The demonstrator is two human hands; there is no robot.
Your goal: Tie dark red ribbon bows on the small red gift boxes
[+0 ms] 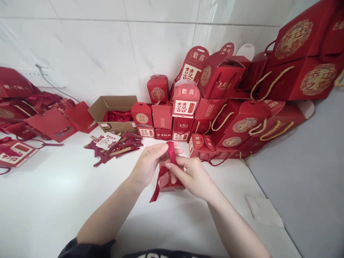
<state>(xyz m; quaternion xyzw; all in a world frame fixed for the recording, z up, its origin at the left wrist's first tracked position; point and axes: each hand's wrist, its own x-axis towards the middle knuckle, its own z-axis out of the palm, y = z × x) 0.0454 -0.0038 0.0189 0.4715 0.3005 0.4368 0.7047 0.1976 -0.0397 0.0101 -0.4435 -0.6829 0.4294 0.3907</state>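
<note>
A red ribbon [172,153] runs between my two hands, above a small red gift box [165,187] on the white table. My left hand [149,161] pinches the ribbon's upper part between thumb and fingers. Lower down, my right hand [192,173] grips the same ribbon with thumb and forefinger. One loose ribbon tail hangs down at the left of the box and ends in a slanted cut. My hands and the ribbon cover much of the box's top.
Stacked red gift boxes [231,122] with rope handles line the wall and right side. Behind my left hand lie dark red tags [118,147] and a cardboard box [115,126] of red ribbon. Red bags [57,123] sit far left. A white paper piece [264,211] lies right.
</note>
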